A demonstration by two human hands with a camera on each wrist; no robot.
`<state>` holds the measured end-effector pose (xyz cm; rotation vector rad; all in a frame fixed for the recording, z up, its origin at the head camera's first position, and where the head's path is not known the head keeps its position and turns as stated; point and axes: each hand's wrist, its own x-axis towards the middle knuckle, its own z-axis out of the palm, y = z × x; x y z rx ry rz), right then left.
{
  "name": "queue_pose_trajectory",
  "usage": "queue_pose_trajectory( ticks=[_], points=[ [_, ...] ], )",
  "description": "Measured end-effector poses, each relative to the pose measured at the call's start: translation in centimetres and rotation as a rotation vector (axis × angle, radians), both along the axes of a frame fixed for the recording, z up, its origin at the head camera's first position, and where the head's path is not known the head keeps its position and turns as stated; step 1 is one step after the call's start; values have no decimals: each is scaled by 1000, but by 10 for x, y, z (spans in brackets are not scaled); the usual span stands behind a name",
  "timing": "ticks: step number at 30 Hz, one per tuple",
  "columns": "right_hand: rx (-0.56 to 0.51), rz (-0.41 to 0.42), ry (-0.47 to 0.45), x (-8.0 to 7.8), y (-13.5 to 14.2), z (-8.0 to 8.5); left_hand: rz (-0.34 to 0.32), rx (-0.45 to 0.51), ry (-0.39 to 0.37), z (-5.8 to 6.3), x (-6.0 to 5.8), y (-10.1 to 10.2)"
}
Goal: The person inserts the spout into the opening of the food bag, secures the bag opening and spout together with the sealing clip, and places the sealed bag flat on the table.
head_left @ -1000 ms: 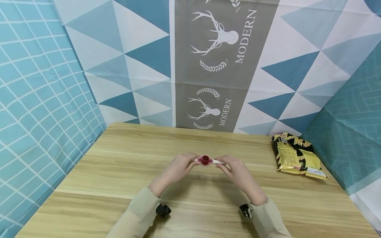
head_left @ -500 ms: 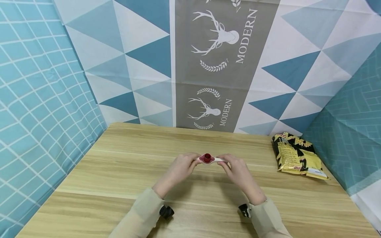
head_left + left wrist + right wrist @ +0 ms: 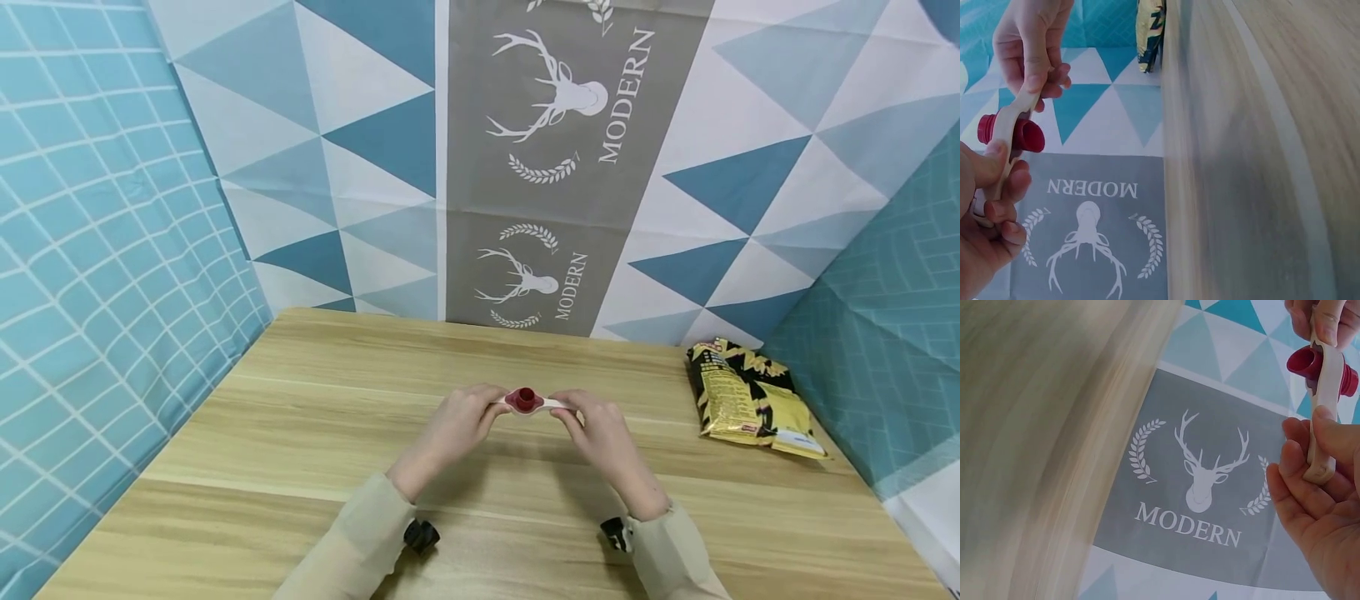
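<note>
Grip at left: the left hand (image 3: pixel 457 419) pinches one end of a pale bar (image 3: pixel 553 404), a red tube (image 3: pixel 527 400) at its middle, raised over the tabletop (image 3: pixel 300 417); the right hand (image 3: pixel 600 425) pinches the other end. If either hand slackened, I reckon the bar could twist or drop. Compared with a second ago, left hand and tube sit slightly farther right.

The tube (image 3: pixel 525 400) is red, strip (image 3: pixel 1330 384) off-white, 2 sleeves (image 3: pixel 367 525) beige.
</note>
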<state>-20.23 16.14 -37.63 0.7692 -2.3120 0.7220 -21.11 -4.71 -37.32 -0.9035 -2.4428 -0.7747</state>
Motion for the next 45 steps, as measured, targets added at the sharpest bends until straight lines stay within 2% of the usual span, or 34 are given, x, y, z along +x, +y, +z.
queue_pose_trajectory(
  ticks=[4,9,20,25,30,37,45],
  points=[
    [-22,2,24,0,1,-1,13,6,18,0,0,1],
    [-23,2,22,0,1,0,3,16,-9,0,1,1],
    [-5,-17,-44,1,1,-1,-1,-39,-69,2,-1,-1],
    [4,-12,-60,1,0,-2,-9,-28,-56,2,-1,0],
    [16,-11,-83,1,-2,-2,35,-26,-41,3,-2,4],
    [9,7,-101,4,0,-3,63,-77,36,3,-2,10],
    [21,-4,-119,6,0,-3,129,-71,86,3,1,11]
  ],
)
